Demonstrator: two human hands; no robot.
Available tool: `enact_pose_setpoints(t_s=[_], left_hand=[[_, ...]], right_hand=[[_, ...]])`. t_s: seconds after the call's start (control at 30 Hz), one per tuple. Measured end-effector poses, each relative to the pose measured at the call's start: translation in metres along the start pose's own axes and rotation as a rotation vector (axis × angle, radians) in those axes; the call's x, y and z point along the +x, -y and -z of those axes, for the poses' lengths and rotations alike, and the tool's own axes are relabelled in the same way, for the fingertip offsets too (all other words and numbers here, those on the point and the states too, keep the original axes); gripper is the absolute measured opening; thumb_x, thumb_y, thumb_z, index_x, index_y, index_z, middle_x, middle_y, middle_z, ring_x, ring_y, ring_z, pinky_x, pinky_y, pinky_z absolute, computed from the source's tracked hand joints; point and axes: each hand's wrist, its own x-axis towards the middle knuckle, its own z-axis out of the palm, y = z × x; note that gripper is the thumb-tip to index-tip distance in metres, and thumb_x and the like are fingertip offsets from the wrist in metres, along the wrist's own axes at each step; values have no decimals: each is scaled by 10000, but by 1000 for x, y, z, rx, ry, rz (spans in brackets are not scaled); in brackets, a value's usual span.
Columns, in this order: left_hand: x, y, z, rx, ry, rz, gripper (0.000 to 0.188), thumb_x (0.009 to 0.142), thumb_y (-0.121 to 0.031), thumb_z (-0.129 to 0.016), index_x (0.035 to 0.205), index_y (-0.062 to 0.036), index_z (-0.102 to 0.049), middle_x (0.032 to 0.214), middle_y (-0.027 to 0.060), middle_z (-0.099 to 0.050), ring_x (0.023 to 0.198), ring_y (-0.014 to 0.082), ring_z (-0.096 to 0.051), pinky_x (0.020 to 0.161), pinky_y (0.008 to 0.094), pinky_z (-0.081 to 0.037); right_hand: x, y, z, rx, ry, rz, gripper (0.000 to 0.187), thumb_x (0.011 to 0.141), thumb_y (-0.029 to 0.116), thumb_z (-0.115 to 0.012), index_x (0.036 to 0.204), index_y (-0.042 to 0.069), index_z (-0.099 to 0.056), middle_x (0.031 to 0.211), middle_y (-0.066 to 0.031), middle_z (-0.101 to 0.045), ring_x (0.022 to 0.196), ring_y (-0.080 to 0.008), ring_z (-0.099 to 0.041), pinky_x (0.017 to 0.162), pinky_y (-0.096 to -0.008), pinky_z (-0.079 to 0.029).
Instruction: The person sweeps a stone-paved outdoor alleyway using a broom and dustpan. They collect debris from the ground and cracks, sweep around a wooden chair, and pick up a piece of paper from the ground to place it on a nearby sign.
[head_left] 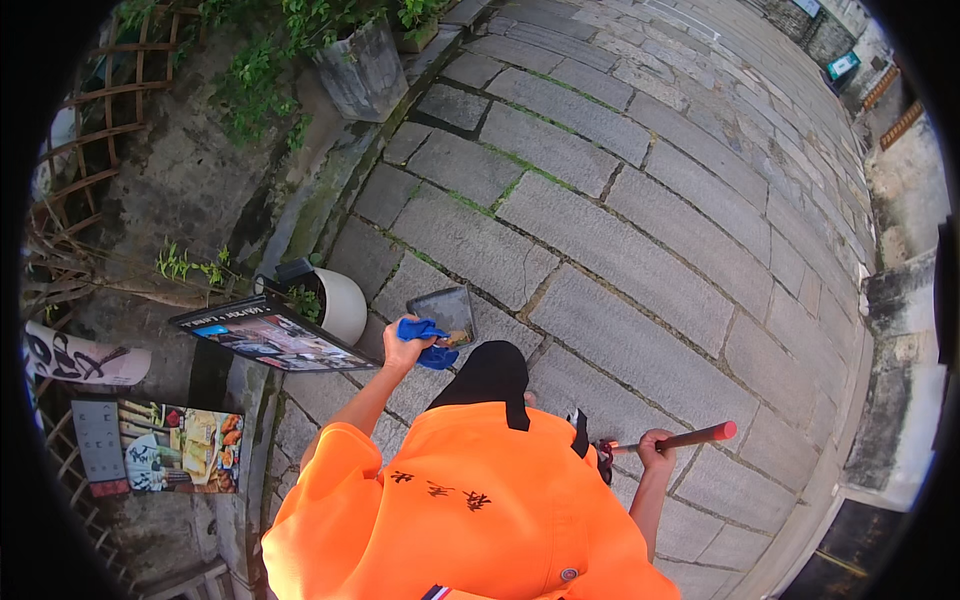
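My left hand (402, 346) is closed round a crumpled blue cloth (424, 329). Just beyond the cloth is a grey dustpan (452, 302) with some brownish debris in it. Whether its handle is gripped through the cloth is hidden. Out to the right, my right hand (655, 455) is wrapped round a brown pole (700, 436) with a red end cap. The pole's other end runs in toward my body, where it cannot be made out behind the orange shirt.
Grey stone paving (620, 225) stretches ahead. Left of the dustpan stand a white planter (343, 308) and a leaning framed picture board (275, 335). Farther off is a tall grey planter (362, 75). A food poster (185, 448) sits at the left; a weathered wall (900, 340) bounds the right.
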Motion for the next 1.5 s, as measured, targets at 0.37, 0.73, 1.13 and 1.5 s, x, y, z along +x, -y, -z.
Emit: enact_pose_setpoints(t_s=[0.37, 0.73, 1.13, 1.5], left_hand=[[156, -67, -160, -27, -97, 170, 278, 526, -28, -772, 750, -17, -609, 706, 40, -627, 658, 126, -581, 640, 282, -473], [379, -171, -315, -143, -18, 165, 275, 508, 25, -748, 756, 9, -629, 749, 28, -614, 658, 141, -557, 670, 296, -461], [649, -318, -489, -247, -61, 77, 295, 521, 73, -700, 796, 52, -596, 804, 75, -594, 697, 208, -564, 681, 355, -463], [884, -437, -626, -188, 6, 10, 258, 527, 64, -700, 752, 4, -588, 732, 21, -577, 644, 137, -539, 634, 282, -455]], right_hand=[[139, 0, -261, -174, 177, -202, 107, 812, 61, -362, 717, 28, -400, 467, 74, -395, 374, -51, -407, 388, -217, -357], [248, -79, -485, -301, 272, -208, 182, 831, 112, -411, 810, -56, -479, 471, 77, -420, 393, -51, -422, 415, -238, -342], [500, -134, -720, -218, 50, -64, 189, 824, 189, -445, 663, 89, -441, 490, 19, -453, 442, -124, -484, 450, -264, -377], [645, -167, -941, -37, -224, 83, 234, 785, 222, -471, 598, 97, -406, 505, 2, -386, 470, -139, -434, 430, -255, -364]])
